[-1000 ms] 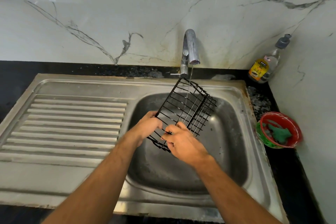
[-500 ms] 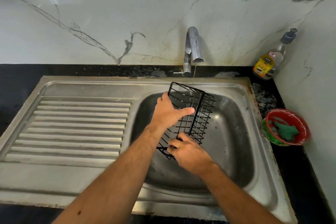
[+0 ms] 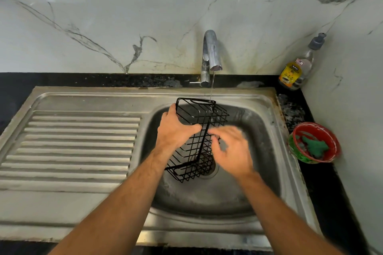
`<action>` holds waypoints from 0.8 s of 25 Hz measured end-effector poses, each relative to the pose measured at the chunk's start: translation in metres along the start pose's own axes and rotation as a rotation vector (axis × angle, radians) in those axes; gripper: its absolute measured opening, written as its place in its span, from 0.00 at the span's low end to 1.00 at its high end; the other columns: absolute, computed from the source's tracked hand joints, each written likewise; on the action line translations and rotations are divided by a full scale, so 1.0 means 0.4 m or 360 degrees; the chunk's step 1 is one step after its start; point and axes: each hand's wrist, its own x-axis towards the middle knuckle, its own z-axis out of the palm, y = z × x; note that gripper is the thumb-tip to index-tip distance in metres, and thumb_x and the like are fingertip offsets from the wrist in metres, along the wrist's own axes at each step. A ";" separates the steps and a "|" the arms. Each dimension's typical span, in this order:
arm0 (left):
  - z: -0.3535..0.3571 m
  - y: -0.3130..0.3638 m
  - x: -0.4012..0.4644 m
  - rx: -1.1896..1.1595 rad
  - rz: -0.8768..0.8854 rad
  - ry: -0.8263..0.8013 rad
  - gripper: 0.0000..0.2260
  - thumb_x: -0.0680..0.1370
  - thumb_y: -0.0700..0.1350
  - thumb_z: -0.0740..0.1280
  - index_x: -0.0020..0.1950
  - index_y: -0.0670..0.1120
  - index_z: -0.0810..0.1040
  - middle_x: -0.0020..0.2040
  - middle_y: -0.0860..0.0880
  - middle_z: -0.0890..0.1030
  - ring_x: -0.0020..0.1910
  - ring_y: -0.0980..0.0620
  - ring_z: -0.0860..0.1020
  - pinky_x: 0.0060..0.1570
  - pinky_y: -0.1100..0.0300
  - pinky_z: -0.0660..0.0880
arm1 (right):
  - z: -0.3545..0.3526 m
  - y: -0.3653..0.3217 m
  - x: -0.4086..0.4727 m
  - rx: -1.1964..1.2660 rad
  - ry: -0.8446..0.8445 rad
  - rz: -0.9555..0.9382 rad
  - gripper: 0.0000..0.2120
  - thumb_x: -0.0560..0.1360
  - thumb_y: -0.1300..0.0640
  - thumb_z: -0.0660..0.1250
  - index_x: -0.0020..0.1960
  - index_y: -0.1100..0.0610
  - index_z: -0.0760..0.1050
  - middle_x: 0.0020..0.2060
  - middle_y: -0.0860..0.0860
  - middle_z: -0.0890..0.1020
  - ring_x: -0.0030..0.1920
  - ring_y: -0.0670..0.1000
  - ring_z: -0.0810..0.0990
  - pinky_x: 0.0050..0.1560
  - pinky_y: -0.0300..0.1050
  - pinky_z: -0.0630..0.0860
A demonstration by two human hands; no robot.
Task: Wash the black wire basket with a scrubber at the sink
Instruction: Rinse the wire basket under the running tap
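Black wire basket [image 3: 195, 141], one, two hands.

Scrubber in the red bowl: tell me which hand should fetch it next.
Right. The green scrubber sits in the red bowl on the right side of the sink, nearer the right hand, which looks free though blurred. The left hand grips the black wire basket under the tap.

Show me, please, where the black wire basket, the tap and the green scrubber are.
black wire basket [image 3: 200, 114]: head view, on its upper wire grid.
tap [image 3: 211, 49]: head view, on the curved chrome spout.
green scrubber [image 3: 315, 147]: head view, on its middle, inside the red bowl.
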 end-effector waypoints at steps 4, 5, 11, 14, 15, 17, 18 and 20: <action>0.000 -0.025 0.009 -0.0165 -0.0051 0.0074 0.44 0.55 0.64 0.79 0.69 0.56 0.72 0.61 0.55 0.82 0.58 0.54 0.82 0.61 0.51 0.79 | -0.010 0.010 0.102 -0.0042 -0.0275 0.0859 0.29 0.77 0.51 0.70 0.76 0.53 0.66 0.74 0.52 0.69 0.73 0.51 0.67 0.74 0.51 0.65; -0.003 -0.022 0.007 -0.0213 -0.0065 0.0070 0.40 0.56 0.61 0.80 0.67 0.56 0.73 0.58 0.56 0.83 0.56 0.56 0.82 0.60 0.53 0.79 | -0.007 0.012 0.114 0.0047 -0.0316 0.1059 0.34 0.76 0.48 0.71 0.78 0.51 0.61 0.76 0.51 0.65 0.74 0.52 0.65 0.74 0.53 0.65; -0.010 -0.033 0.020 -0.0344 0.0035 0.0037 0.31 0.63 0.50 0.83 0.61 0.59 0.73 0.50 0.60 0.84 0.50 0.64 0.82 0.57 0.63 0.77 | -0.003 0.029 0.130 0.0447 -0.0421 0.1379 0.40 0.71 0.49 0.77 0.77 0.48 0.62 0.63 0.44 0.78 0.64 0.46 0.76 0.69 0.49 0.71; -0.011 -0.022 0.022 -0.0246 0.0098 -0.0030 0.44 0.59 0.58 0.81 0.72 0.56 0.70 0.61 0.57 0.81 0.60 0.58 0.80 0.66 0.54 0.76 | 0.001 0.054 0.117 0.0485 -0.0453 0.1416 0.39 0.69 0.51 0.79 0.75 0.45 0.64 0.54 0.40 0.77 0.61 0.45 0.77 0.67 0.51 0.73; -0.010 -0.014 0.020 -0.0190 0.0142 -0.0047 0.47 0.59 0.58 0.81 0.76 0.57 0.67 0.65 0.55 0.78 0.64 0.56 0.77 0.69 0.54 0.73 | 0.005 0.061 0.111 0.0574 -0.0438 0.1464 0.39 0.68 0.51 0.79 0.74 0.44 0.64 0.54 0.41 0.78 0.61 0.46 0.77 0.66 0.53 0.74; -0.005 0.003 0.016 -0.0113 0.0231 -0.0095 0.49 0.63 0.54 0.81 0.80 0.57 0.61 0.68 0.53 0.72 0.68 0.55 0.71 0.70 0.58 0.67 | 0.015 0.078 0.095 0.0789 -0.0374 0.1544 0.41 0.66 0.54 0.81 0.74 0.43 0.65 0.57 0.47 0.79 0.61 0.50 0.78 0.65 0.58 0.75; -0.001 0.011 0.016 -0.0085 0.0270 -0.0116 0.49 0.65 0.52 0.81 0.81 0.58 0.59 0.67 0.53 0.71 0.68 0.55 0.69 0.69 0.59 0.66 | 0.017 0.087 0.088 0.0874 -0.0337 0.1568 0.41 0.66 0.56 0.80 0.74 0.44 0.65 0.58 0.49 0.79 0.62 0.52 0.79 0.64 0.58 0.76; 0.008 0.023 0.018 -0.0051 0.0322 -0.0147 0.51 0.65 0.51 0.82 0.81 0.60 0.56 0.66 0.53 0.69 0.70 0.53 0.68 0.70 0.58 0.66 | 0.020 0.102 0.076 0.1028 -0.0259 0.1609 0.38 0.69 0.62 0.78 0.73 0.47 0.67 0.58 0.53 0.80 0.61 0.55 0.80 0.61 0.56 0.78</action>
